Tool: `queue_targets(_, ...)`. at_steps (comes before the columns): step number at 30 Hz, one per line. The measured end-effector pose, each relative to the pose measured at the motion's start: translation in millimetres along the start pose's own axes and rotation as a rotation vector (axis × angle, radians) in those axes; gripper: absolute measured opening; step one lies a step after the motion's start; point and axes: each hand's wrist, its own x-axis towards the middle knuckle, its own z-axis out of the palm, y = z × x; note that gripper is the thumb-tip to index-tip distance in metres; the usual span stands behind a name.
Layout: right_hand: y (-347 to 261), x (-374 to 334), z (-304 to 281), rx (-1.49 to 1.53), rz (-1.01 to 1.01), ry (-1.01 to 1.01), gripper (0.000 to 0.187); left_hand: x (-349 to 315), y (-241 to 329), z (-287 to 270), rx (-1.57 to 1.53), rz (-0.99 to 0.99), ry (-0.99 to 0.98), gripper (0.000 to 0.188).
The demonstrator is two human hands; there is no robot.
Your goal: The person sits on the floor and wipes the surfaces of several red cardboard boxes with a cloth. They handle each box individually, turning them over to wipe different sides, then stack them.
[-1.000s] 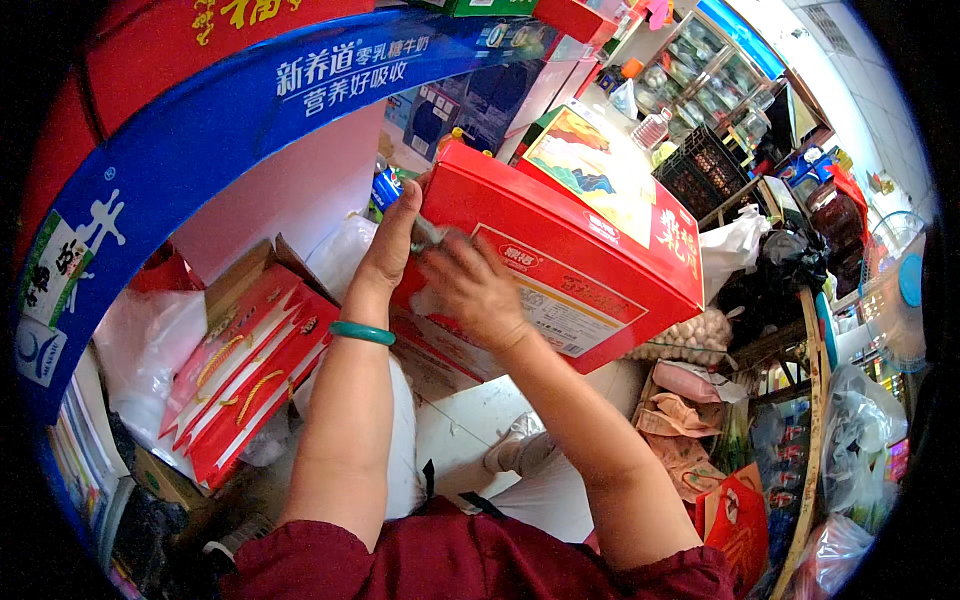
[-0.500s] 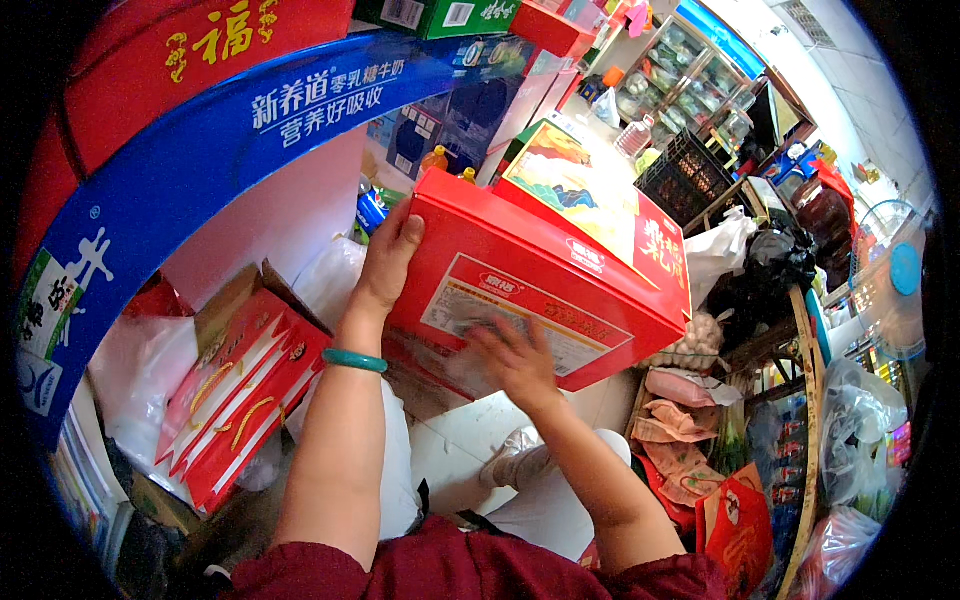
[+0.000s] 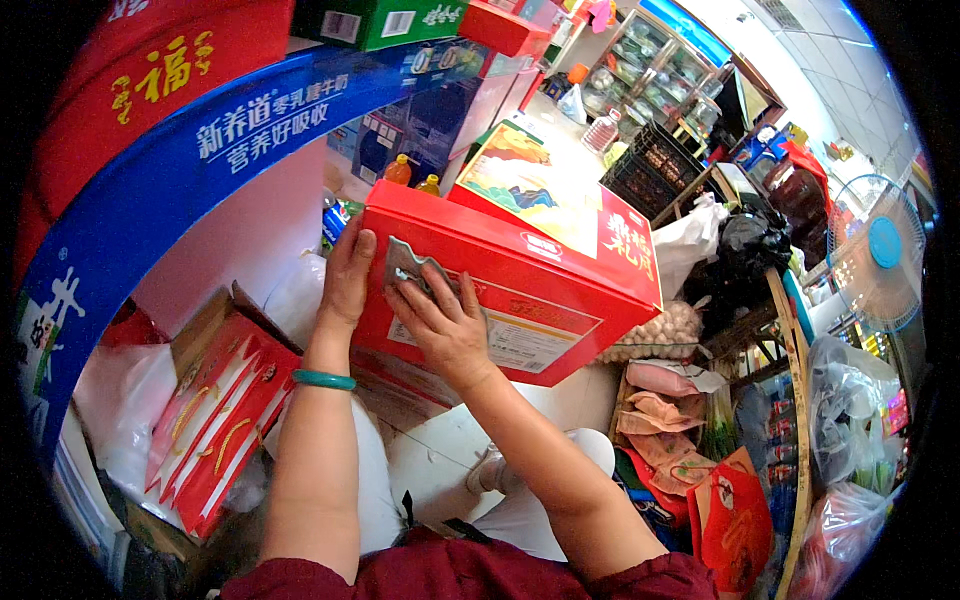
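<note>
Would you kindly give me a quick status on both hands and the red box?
Left hand at the red box's left edge. Right hand spread over a grey cloth on its front face. No obstruction visible there.

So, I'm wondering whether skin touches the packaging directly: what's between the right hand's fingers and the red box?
In the head view, a grey cloth lies between the right hand and the red box.

The carton (image 3: 530, 300) stood before the person (image 3: 470, 570), the cloth (image 3: 404, 262) between it and the right hand (image 3: 445, 325); bags (image 3: 215, 430) sat in a box (image 3: 200, 328) leftward, bottles (image 3: 398, 170) behind, a fan (image 3: 880, 250) rightward.
</note>
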Motion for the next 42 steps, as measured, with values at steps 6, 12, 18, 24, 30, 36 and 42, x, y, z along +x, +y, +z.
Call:
queue_targets(6, 40.0, -37.8, -21.9, -0.208, 0.148, 0.134, 0.040, -0.9, -12.0, -4.3, 0.002, 0.013, 0.044, 0.062)
queue_targets(12, 88.7, -116.0, -50.2, -0.253, 0.485, 0.326, 0.041, -3.6, -9.8, 2.5, -0.041, -0.043, 0.034, 0.063)
queue_targets(18, 90.3, -127.9, -44.9, -0.106, 0.686, 0.498, 0.050, -4.5, -9.8, -3.7, 0.013, -0.027, 0.048, 0.061)
queue_targets(24, 65.1, -103.2, -19.3, -0.122, 0.519, 0.462, 0.051, -4.4, -6.3, 8.2, -0.059, -0.012, 0.041, 0.062)
queue_targets(30, 12.5, -77.9, -2.5, -0.085, 0.336, 0.062, 0.047, -2.7, -21.8, -0.5, -0.026, -0.026, 0.073, 0.066)
queue_targets(36, 43.9, -113.3, -22.1, -0.182, 0.515, 0.124, 0.047, -2.5, -24.1, -11.4, -0.058, -0.090, 0.042, 0.063)
queue_targets(42, 81.4, -133.2, -46.7, -0.141, 0.686, 0.417, 0.051, 0.1, -34.7, -13.2, -0.101, -0.058, 0.046, 0.061)
